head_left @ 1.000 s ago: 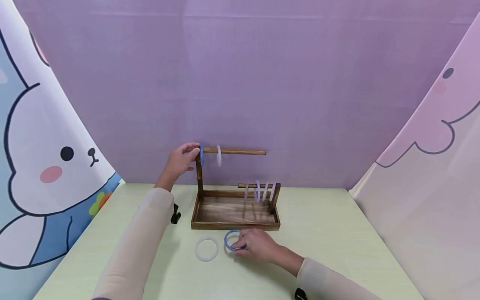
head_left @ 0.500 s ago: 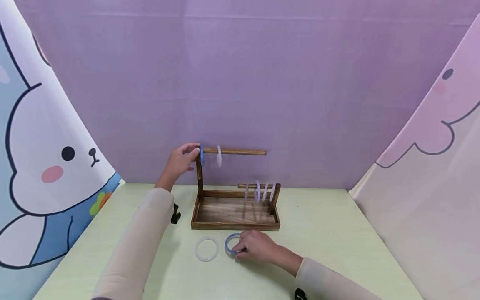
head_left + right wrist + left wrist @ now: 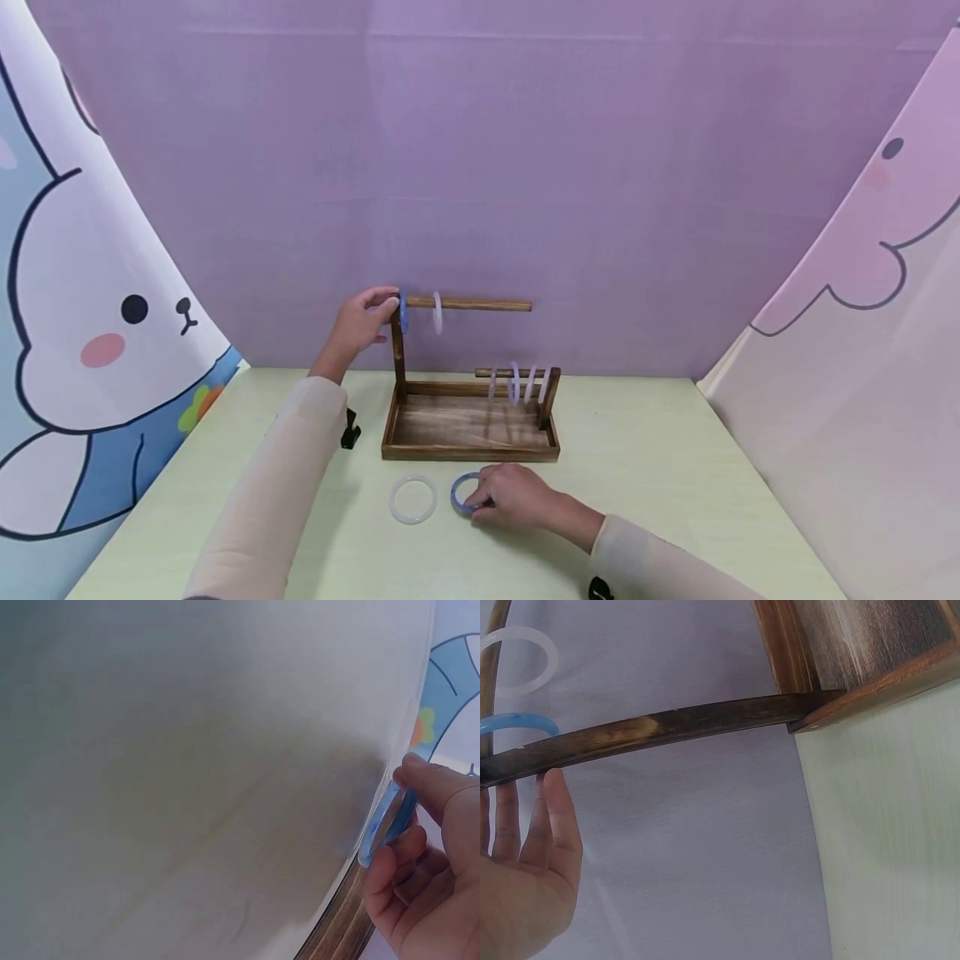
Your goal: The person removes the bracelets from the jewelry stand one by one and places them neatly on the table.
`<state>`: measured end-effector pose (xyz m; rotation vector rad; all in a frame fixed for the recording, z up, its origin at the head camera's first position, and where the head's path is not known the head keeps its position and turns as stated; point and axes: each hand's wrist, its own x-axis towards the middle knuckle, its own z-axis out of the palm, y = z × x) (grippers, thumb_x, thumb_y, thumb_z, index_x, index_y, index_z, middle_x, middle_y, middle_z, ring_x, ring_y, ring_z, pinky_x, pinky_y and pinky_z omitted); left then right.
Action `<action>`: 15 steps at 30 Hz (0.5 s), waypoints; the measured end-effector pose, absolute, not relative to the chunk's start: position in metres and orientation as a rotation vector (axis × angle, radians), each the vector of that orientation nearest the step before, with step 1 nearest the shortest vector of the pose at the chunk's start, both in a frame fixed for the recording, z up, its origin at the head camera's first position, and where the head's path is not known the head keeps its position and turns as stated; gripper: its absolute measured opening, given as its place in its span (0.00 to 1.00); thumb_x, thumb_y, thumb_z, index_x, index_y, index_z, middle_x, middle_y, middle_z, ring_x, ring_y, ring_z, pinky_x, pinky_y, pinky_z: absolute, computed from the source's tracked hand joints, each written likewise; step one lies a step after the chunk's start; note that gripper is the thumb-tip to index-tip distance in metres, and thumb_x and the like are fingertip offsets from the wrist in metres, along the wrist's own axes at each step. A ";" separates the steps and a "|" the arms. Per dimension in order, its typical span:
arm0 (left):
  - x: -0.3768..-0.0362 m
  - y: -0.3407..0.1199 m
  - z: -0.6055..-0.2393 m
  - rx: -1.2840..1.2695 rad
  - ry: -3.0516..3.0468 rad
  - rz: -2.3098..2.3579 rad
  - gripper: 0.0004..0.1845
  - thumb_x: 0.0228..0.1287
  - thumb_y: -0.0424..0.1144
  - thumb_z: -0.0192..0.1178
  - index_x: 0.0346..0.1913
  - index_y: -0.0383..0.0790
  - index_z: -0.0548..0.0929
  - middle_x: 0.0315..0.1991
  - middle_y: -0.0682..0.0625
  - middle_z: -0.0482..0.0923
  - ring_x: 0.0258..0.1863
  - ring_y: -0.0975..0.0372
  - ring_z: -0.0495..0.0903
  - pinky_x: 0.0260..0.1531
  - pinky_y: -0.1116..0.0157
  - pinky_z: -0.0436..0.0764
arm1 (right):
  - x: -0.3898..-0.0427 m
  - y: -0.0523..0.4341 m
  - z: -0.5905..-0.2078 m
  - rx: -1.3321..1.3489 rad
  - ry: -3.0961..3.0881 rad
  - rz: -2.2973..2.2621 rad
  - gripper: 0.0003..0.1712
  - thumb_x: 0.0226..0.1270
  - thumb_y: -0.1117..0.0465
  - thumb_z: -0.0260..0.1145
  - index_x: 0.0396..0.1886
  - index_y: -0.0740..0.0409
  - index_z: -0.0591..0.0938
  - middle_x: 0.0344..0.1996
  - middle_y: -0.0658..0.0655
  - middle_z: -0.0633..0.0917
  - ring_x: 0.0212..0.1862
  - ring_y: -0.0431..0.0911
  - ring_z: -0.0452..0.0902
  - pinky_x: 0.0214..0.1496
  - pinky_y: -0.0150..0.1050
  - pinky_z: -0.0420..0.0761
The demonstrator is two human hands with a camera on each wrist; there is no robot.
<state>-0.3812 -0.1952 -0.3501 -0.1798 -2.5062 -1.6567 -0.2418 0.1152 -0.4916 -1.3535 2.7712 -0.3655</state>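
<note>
- Fingers of the right hand [image 3: 513,497] pinch a blue ring [image 3: 462,492] lying on the table [image 3: 645,467], just before the wooden rack's [image 3: 471,429] front edge; the hand hides the ring's right side.
- Left hand [image 3: 362,321] rests with straight fingers at the rack's top bar, touching another blue ring [image 3: 403,312] there.
- White ring [image 3: 413,498] lies just left of the pinched one.
- Pale rings on the lower bar are hard to count.

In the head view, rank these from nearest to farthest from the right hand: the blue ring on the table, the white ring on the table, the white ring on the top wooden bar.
1. Blue ring on the table: pinched by the right hand.
2. White ring on the table: just left of the blue one.
3. White ring on the top wooden bar: high on the wooden rack, behind.
</note>
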 end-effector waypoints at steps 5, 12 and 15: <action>-0.381 -0.195 -0.350 -0.168 -2.512 -1.667 0.25 0.77 0.55 0.55 0.70 0.52 0.75 0.68 0.45 0.74 0.61 0.48 0.81 0.48 0.49 0.88 | -0.241 0.115 -0.491 -1.301 2.768 -0.379 0.11 0.61 0.49 0.77 0.44 0.36 0.92 0.29 0.36 0.82 0.29 0.25 0.66 0.28 0.20 0.65; -0.381 -0.195 -0.350 -0.150 -2.520 -1.663 0.25 0.77 0.56 0.54 0.71 0.52 0.74 0.68 0.46 0.74 0.61 0.48 0.81 0.48 0.51 0.88 | -0.243 0.114 -0.492 -1.295 2.756 -0.374 0.05 0.60 0.50 0.77 0.37 0.36 0.92 0.25 0.34 0.77 0.27 0.25 0.63 0.27 0.21 0.64; -0.381 -0.195 -0.350 -0.151 -2.517 -1.661 0.24 0.77 0.55 0.54 0.70 0.52 0.75 0.68 0.46 0.74 0.61 0.49 0.81 0.47 0.52 0.88 | -0.244 0.114 -0.494 -1.316 2.747 -0.374 0.02 0.59 0.50 0.78 0.31 0.37 0.91 0.22 0.35 0.73 0.26 0.26 0.61 0.26 0.22 0.62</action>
